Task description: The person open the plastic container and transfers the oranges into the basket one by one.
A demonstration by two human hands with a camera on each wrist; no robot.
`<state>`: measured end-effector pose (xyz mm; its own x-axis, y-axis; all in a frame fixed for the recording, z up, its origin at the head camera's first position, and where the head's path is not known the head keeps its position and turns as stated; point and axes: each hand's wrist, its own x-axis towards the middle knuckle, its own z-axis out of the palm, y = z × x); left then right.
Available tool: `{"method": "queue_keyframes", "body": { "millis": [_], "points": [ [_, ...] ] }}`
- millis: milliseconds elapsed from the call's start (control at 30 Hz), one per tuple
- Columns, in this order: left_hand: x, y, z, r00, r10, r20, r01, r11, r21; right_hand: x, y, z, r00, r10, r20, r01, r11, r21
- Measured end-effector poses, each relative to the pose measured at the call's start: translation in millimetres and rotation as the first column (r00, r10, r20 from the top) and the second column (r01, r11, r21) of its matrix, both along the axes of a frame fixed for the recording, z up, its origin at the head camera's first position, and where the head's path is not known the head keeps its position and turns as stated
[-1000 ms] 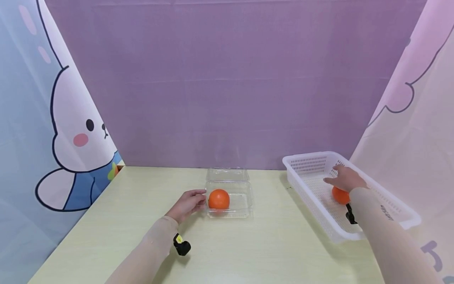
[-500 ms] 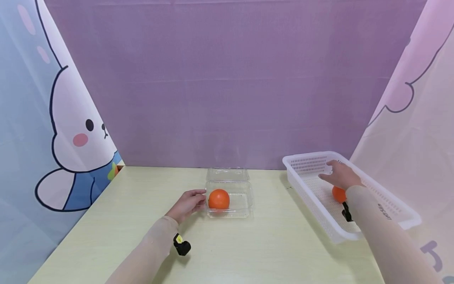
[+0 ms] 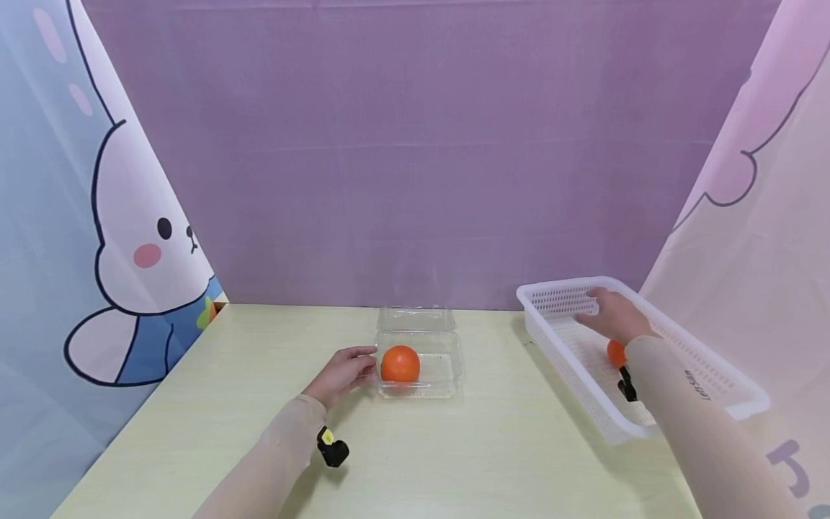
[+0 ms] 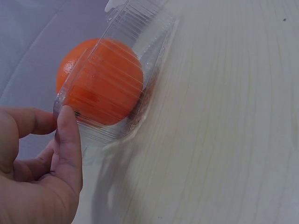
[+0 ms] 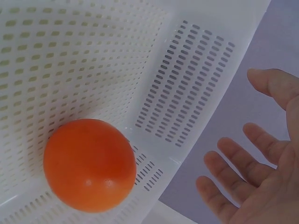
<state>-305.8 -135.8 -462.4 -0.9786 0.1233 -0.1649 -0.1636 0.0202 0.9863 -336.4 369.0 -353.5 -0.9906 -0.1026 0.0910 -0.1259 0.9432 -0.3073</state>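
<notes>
My left hand (image 3: pixel 344 375) pinches the near-left rim of a clear plastic clamshell box (image 3: pixel 444 375) between thumb and fingertips, plain in the left wrist view. The box's lid (image 3: pixel 417 318) is folded back behind it. One orange (image 3: pixel 400 365) sits in the left part of the box. At the right, my right hand (image 3: pixel 619 316) hovers over a white perforated basket (image 3: pixel 564 360), its fingers spread and holding nothing. A second orange (image 5: pixel 88 164) lies in the basket, apart from that hand; in the head view my wrist partly covers it.
The pale wooden table (image 3: pixel 493 447) spreads between box and basket. A purple cloth (image 3: pixel 415 158) hangs along its back edge, and printed cloths (image 3: pixel 143 180) flank both sides. Small black cameras (image 3: pixel 333 450) are worn at the wrists.
My right hand has drifted slightly left and up over the basket, away from the orange there. My left hand and the box stay put.
</notes>
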Motion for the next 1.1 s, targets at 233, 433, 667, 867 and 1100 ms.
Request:
{"method": "queue_keyframes", "body": {
  "millis": [233, 433, 667, 867, 1100],
  "points": [
    [-0.4, 1.0, 0.6, 1.000, 0.012, 0.009, -0.012, 1.000, -0.015, -1.3, -6, 3.2, 1.000, 0.013, -0.001, -0.013, 1.000, -0.008],
    [-0.8, 0.5, -0.2, 1.000, 0.007, 0.011, -0.007, 1.000, -0.013, -0.4, -14, 7.9, 1.000, 0.020, 0.000, -0.020, 1.000, -0.016],
    [-1.6, 0.8, -0.3, 1.000, 0.014, 0.017, -0.014, 1.000, -0.006, -0.2, -23, 11.7, 0.999, 0.040, -0.022, -0.040, 0.999, -0.008],
    [-1.2, 1.0, 0.0, 1.000, 0.016, 0.018, -0.015, 1.000, -0.012, 1.7, -34, 16.9, 0.997, 0.060, -0.050, -0.061, 0.998, -0.008],
    [-1.5, 1.4, 0.4, 1.000, 0.014, 0.018, -0.014, 1.000, -0.010, 2.3, -39, 18.6, 0.997, 0.069, -0.038, -0.070, 0.997, -0.035]
  ]
}}
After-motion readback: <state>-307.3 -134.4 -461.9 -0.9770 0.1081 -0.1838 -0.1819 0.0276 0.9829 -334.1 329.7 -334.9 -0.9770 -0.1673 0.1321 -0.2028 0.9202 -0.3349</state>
